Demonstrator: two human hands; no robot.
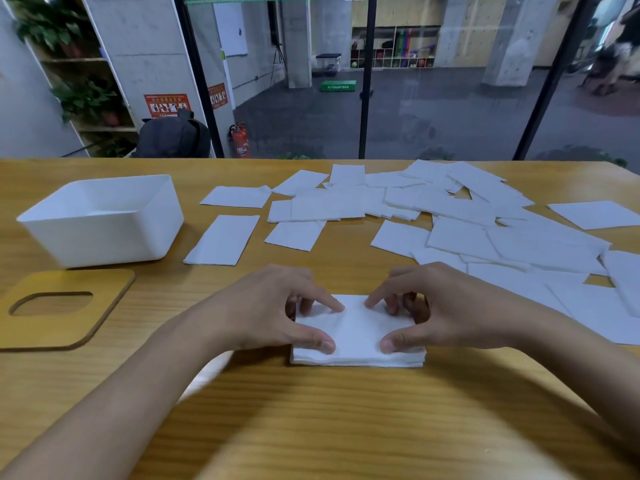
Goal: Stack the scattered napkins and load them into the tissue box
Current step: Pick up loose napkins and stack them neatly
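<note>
- The napkin stack [358,336] lies on the near middle of the desk [311,427], long axis running left to right.
- Left hand [263,313] and right hand [450,306] grip it: thumbs on the near edge, fingers curled over the far one.
- Its soft, light sheets will likely slide apart; squeeze the full thickness at both ends.
- The tissue box [104,220] stands far left.

The bench [346,410] is yellow-brown wood grain, smooth with a faint sheen. The tissue box [104,233] is white plastic, smooth and semi-matt. The lid [86,327] looks like matt wood with a darker raw edge. The napkins [460,237] and the stack [356,334] are soft, matt white paper, and the stack's top sheet is slightly creased.
</note>
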